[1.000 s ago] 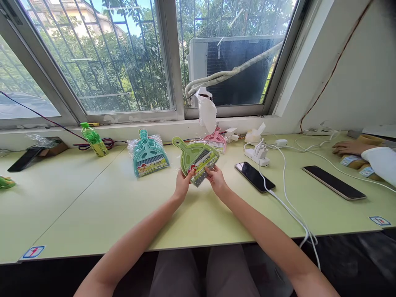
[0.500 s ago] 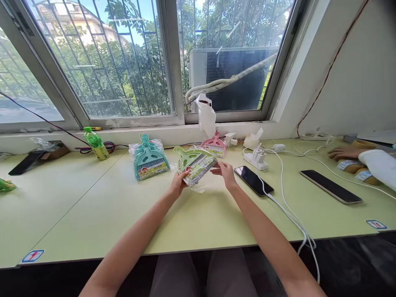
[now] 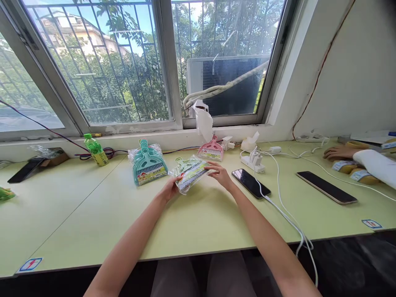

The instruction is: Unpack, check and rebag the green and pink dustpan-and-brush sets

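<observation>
Your left hand [image 3: 170,189] and right hand [image 3: 220,175] pinch opposite edges of the green dustpan set [image 3: 192,175] | it's wrapped, tilted over the table [image 3: 105,225], not laid down | teal stack [image 3: 149,166], pink set [image 3: 211,150] lie beyond

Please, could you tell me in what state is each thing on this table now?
Green dustpan set: wrapped, tilted, held by left hand, right hand at its edge.
Teal dustpan set: wrapped, lying flat.
Pink dustpan set: lying near the wall.
Green bottle: capped.
Phone: screen dark, cable connected.
Power strip: plugs inserted.
Dark slab at right: lying flat; whether on, cannot tell.
</observation>
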A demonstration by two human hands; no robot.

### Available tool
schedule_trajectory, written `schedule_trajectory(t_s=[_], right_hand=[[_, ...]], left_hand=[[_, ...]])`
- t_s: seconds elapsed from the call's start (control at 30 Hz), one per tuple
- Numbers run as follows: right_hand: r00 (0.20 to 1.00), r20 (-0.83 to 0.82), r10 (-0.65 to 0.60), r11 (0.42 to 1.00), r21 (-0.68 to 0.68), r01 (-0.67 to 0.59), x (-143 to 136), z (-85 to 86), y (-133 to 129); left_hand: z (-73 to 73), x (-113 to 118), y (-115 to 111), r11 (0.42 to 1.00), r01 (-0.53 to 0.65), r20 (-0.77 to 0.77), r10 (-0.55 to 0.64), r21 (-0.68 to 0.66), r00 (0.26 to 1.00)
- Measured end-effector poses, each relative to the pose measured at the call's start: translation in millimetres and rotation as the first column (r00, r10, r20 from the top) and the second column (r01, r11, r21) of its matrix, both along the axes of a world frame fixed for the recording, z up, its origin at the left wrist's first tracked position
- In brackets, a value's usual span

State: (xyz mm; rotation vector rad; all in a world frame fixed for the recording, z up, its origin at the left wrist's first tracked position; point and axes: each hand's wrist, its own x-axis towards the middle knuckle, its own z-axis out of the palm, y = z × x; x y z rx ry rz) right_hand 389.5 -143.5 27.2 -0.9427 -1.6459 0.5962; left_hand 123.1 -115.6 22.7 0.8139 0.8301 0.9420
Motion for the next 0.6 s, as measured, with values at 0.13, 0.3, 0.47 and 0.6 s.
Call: schedule_trajectory(t_s=[0.13,0.3,0.47,0.6], right_hand=[[0.998,-0.005,-0.056,0.998,-0.025,0.056,4.4,-5.7,5.8],[0.989,0.044,0.138,0.98,-0.15,-0.131,9.4,-11.1,5.1],[0.982,0.164,0.091,0.992,-0.106,-0.074,1.1,-13.8,0.2],[0.967,0.238,0.094,0.995,0.017,-0.101,-6.4,-11.8,-2.2]], left_hand=[[-1.7,-6.8,4.1,0.994,0.096,-0.046,-0.099,-0.053,0.994],[0.5,-7.8,1.7,0.988,0.146,0.005,-0.145,-0.048,0.989],[7.6,-10.9,1.7,0.992,0.097,-0.023,-0.099,-0.087,0.995],[9.8,-13.2,2.8,0.987,0.097,-0.033,-0.102,-0.129,0.994]])
